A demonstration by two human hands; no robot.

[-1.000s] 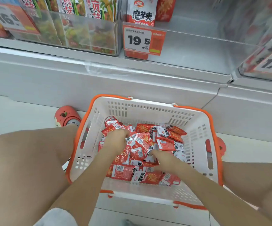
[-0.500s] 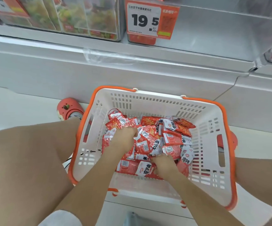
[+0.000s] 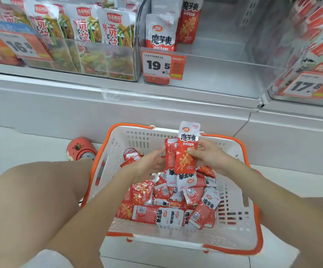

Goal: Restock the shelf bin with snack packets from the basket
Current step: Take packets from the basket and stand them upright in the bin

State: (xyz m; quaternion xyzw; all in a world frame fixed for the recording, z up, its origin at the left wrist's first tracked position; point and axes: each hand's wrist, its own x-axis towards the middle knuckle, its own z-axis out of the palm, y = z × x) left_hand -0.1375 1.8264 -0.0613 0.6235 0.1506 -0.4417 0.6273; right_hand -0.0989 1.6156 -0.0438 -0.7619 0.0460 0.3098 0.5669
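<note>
A white basket with an orange rim (image 3: 240, 225) stands on the floor between my knees, with several red-and-white snack packets (image 3: 168, 207) heaped inside. Above that heap, my left hand (image 3: 150, 161) and my right hand (image 3: 210, 155) hold a small bunch of these packets (image 3: 184, 151) upright between them. The front packet sticks up over the basket's far rim. The clear shelf bin (image 3: 211, 60) with the 19.5 price tag (image 3: 161, 64) sits above; it holds two upright packets (image 3: 161, 35) at its left and is otherwise bare.
A neighbouring clear bin (image 3: 83, 55) at the left is full of green-and-white packets, with a 16.8 tag. Another bin with a 17.8 tag (image 3: 307, 86) is at the right. The white shelf base (image 3: 118, 113) fronts the basket. A red shoe (image 3: 79, 148) rests left of the basket.
Both hands have come up out of the heap with a bunch of packets held between them. The view has tilted up, showing more of the shelf bins.
</note>
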